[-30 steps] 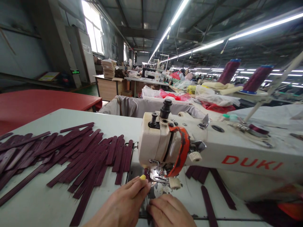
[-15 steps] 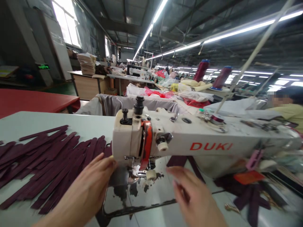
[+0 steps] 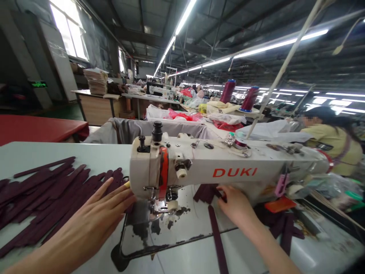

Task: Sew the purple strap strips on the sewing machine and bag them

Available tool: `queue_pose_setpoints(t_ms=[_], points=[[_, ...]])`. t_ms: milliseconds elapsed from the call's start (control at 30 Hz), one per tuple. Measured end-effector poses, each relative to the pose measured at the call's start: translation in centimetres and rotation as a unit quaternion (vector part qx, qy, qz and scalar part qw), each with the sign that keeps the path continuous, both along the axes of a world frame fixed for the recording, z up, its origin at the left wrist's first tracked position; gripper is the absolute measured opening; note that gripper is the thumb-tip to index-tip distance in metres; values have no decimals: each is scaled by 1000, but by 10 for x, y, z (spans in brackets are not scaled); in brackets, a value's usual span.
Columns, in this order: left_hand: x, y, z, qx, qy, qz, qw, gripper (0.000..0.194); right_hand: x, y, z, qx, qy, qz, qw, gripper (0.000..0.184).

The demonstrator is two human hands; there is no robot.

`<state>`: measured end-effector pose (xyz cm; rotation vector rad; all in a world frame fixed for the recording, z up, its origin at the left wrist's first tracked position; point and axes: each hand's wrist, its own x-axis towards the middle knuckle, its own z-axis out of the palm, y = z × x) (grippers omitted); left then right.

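Left hand [image 3: 98, 213] flat on maroon strips [image 3: 42, 198], right hand [image 3: 235, 205] reaching under sewing machine [image 3: 216, 169]

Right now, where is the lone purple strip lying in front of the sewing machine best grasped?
Probably at the strip's bare middle, pinched across its narrow width from above: it lies flat on the table, with its far end near the right hand.

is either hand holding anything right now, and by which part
The left hand lies flat and open on the maroon strips, gripping none. The right hand reaches a small stack of strips under the sewing machine arm; whether its fingers have closed cannot be told.
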<state>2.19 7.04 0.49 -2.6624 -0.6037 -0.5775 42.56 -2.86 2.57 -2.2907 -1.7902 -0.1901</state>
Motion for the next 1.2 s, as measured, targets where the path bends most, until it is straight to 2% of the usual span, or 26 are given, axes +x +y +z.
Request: queue_pose_setpoints(t_ms=[100, 133, 200, 233, 300, 400, 500, 600, 700, 867, 1067, 1200], points=[[1, -27, 7, -12, -67, 24, 997, 47, -25, -22, 8, 53, 45, 61, 996, 24], [6, -35, 8, -21, -87, 27, 996, 45, -41, -30, 9, 84, 106, 148, 980, 22], [16, -47, 10, -47, -110, 28, 992, 42, -76, -42, 3, 53, 222, 317, 920, 13], [21, -52, 10, -60, -117, 28, 991, 41, -94, -44, -3, 35, 251, 362, 897, 15], [31, -60, 8, -92, -126, 30, 987, 39, -123, -42, -20, 46, 244, 395, 884, 20], [39, -68, 2, -131, -132, 32, 982, 41, -145, -28, -46, 93, 160, 397, 899, 21], [43, -73, -5, -144, -115, 9, 983, 48, -148, -18, -60, 124, 95, 399, 904, 29], [43, -76, -10, -163, -111, -14, 980, 57, -149, -13, -59, 166, 66, 439, 881, 29], [43, -75, -16, -182, -131, 1, 975, 64, -150, -9, -52, 215, 43, 443, 869, 31], [45, -71, -20, -190, -126, -5, 974, 65, -152, -3, -53, 217, 4, 422, 880, 29], [49, -68, -6, -136, -58, -30, 989, 58, -151, -2, -72, 174, 21, 392, 903, 28], [53, -66, -5, -146, -77, -27, 986, 56, -146, -2, -80, 147, 29, 394, 907, 31]])
